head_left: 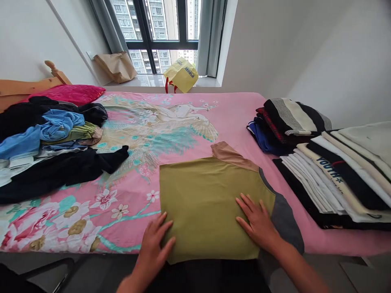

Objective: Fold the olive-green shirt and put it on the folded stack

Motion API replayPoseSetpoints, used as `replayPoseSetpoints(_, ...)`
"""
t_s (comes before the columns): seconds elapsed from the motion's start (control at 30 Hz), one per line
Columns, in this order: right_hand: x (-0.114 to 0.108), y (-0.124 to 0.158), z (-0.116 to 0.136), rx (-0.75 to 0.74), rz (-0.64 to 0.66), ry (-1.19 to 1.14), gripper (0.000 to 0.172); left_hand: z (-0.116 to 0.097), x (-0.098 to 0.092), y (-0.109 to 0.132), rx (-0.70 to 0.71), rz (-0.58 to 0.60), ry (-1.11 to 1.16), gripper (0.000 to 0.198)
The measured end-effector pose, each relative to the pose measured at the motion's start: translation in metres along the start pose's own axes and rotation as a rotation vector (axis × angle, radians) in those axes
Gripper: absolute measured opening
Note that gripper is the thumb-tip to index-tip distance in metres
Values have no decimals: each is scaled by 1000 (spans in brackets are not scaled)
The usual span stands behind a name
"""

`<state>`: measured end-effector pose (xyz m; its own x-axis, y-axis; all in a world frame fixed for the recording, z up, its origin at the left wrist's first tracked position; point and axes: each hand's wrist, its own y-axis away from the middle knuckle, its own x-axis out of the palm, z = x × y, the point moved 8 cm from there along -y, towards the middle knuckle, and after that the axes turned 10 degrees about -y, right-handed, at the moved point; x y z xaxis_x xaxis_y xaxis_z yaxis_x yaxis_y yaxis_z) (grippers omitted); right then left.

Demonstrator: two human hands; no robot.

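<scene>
On pink floral bedspread [183,122] below window [165,24], both hands' fingers spread flat on olive shirt [201,199]

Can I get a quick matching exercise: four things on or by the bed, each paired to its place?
Things:
1. olive shirt
2. folded stack
3. loose pile of clothes
4. yellow bag

Places:
A. on the window sill
B. left side of the bed
C. under both hands, the left hand and right hand lying flat
D. right side of the bed

Pairs: 1-C, 2-D, 3-B, 4-A
</scene>
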<state>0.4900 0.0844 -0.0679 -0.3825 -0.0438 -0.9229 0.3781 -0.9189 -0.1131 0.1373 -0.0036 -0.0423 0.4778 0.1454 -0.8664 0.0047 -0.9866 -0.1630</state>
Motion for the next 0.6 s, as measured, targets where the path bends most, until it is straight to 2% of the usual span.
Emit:
replayPoseSetpoints(0.07, -11, 62, -28, 150, -182, -11, 51, 0, 13, 59, -107, -43, 18, 40)
replayPoseSetpoints(0.13, -23, 122, -62, 327, -428, -103, 57, 19, 30, 101, -348, -93, 209, 37)
replayPoseSetpoints(0.2, -23, 172, -94, 535, -589, -287, 64, 46, 54, 127, -645, -122, 495, 46)
replayPoseSetpoints(0.27, -8, 204, -116, 744, -649, -555, 69, 64, 75, 132, -837, -145, 741, 59)
replayPoseSetpoints(0.33, 7, 212, -121, 869, -652, -848, 69, 67, 85, 114, -861, -105, 875, 62)
replayPoseSetpoints(0.37, 11, 208, -119, 880, -641, -973, 68, 63, 87, 101, -841, -57, 894, 60)
replayPoseSetpoints(0.47, 4, 181, -100, 807, -551, -1219, 62, 38, 87, 73, -775, 145, 852, 46)
replayPoseSetpoints(0.53, -3, 165, -83, 732, -444, -1369, 58, 20, 84, 67, -746, 213, 842, 39)
replayPoseSetpoints(0.6, -4, 164, -72, 720, -348, -1502, 52, 10, 85, 74, -779, 241, 870, 34)
